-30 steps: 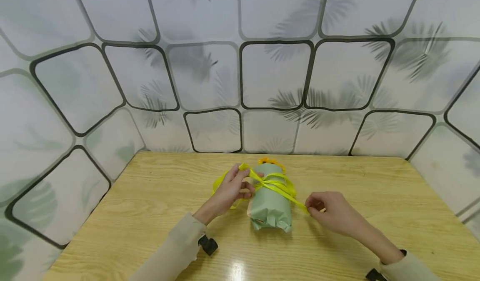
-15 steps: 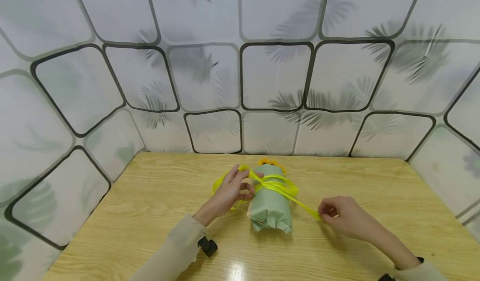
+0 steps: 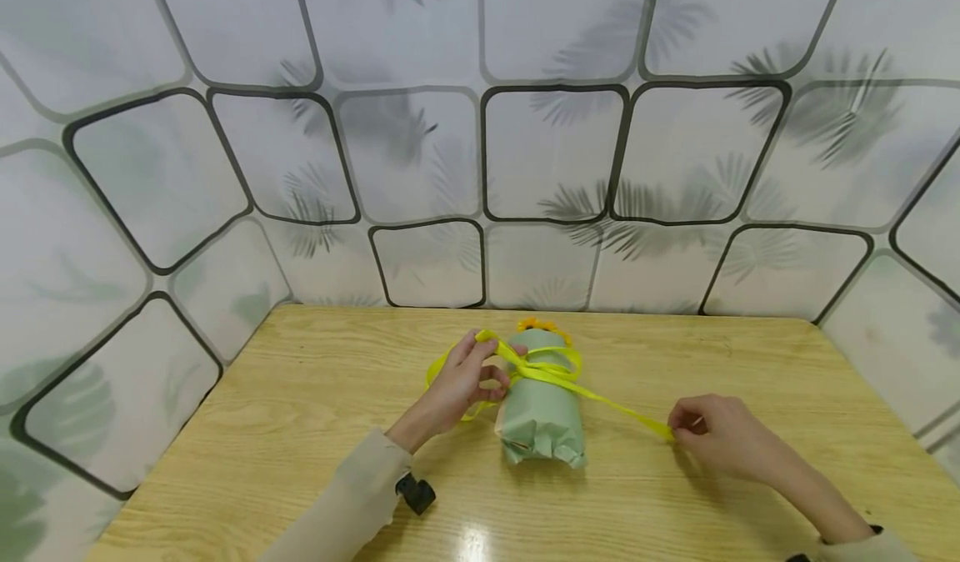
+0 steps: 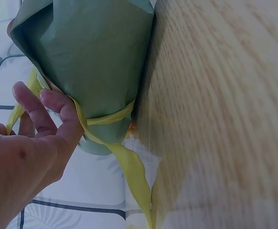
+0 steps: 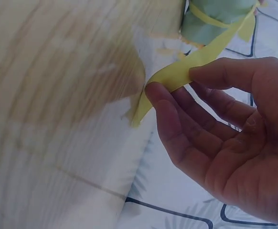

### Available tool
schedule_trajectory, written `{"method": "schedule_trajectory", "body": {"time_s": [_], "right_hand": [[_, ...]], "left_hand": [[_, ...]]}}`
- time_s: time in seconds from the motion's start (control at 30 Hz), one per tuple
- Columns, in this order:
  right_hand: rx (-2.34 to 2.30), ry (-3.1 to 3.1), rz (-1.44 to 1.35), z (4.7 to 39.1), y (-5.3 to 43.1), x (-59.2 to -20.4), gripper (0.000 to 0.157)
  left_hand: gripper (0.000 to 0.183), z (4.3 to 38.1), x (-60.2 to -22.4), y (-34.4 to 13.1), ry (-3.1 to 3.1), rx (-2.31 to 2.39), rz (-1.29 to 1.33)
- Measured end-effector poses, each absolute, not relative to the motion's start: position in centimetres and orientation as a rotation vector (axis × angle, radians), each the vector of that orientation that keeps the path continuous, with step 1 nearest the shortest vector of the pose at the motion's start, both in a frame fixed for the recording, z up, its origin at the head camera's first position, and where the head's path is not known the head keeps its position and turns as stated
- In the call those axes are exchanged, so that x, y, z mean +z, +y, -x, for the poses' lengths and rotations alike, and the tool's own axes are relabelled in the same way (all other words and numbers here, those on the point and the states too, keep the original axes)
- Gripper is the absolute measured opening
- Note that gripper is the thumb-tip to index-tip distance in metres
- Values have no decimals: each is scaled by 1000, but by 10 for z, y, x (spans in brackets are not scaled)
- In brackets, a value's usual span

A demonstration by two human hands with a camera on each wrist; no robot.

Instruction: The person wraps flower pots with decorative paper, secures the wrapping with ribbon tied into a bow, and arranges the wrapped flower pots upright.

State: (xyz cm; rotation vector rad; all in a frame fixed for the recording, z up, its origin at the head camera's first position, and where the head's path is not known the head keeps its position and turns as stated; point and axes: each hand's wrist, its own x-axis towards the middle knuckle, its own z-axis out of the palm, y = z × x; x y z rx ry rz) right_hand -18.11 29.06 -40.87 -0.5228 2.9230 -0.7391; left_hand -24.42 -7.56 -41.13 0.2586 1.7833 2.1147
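A bundle wrapped in pale green paper [image 3: 542, 416] lies on the table, orange-yellow flowers [image 3: 542, 325] showing at its far end. Yellow ribbon [image 3: 551, 373] circles its middle, with a knot on top and a loop to the right of it. My left hand [image 3: 467, 377] is at the bundle's left side and pinches ribbon between thumb and forefinger; its other fingers curl near the paper. Out to the right, my right hand [image 3: 716, 433] pinches the ribbon's tail, which runs taut back to the knot. In the right wrist view a short ribbon end [image 5: 138, 114] hangs past the fingertips.
The wooden table [image 3: 337, 362] reaches back to a patterned curtain [image 3: 555, 153] that also rises along both sides. A black wrist strap device [image 3: 416, 493] sits at the left sleeve.
My right hand has moved right and slightly toward me, drawing out the ribbon tail. The loop right of the knot has become smaller. The left hand stays in place.
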Motion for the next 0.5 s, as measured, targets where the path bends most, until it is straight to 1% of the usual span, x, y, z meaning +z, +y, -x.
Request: {"method": "schedule_trajectory", "body": {"time_s": [0.17, 0.5], "right_hand": [[-722, 2937, 472, 184, 303, -406, 6], [-707, 2934, 386, 188, 321, -403, 6]], "left_hand": [[14, 243, -411, -76, 1788, 2112, -258], [14, 243, -410, -75, 1789, 2108, -261]]}}
